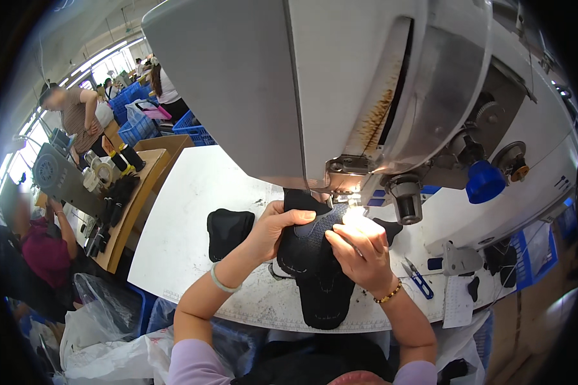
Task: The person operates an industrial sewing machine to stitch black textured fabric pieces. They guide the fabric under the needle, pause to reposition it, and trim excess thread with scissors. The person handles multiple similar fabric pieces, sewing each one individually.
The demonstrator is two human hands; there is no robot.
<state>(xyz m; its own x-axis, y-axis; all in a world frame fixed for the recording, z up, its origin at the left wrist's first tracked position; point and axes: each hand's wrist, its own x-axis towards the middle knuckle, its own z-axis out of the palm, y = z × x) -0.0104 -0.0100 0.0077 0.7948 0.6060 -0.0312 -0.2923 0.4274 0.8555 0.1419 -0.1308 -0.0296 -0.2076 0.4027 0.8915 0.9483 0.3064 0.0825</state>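
A black fabric piece with a dark mesh patch, like a shoe upper (307,251), lies under the lit needle area of a large white sewing machine (231,83). My left hand (277,226) is closed on its left edge, thumb on top. On its right side my right hand (361,247) pinches the mesh part, fingers bent close to the needle. A black part with light stitch marks (326,305) hangs toward me over the table's near edge; whether it is the same piece I cannot tell. The needle tip is lost in glare.
Another black fabric piece (230,232) lies on the white table (173,218) to the left. Blue-handled thread snips (420,282) and a white card (458,301) lie right. Another machine (61,176) and a seated person (45,247) are at far left.
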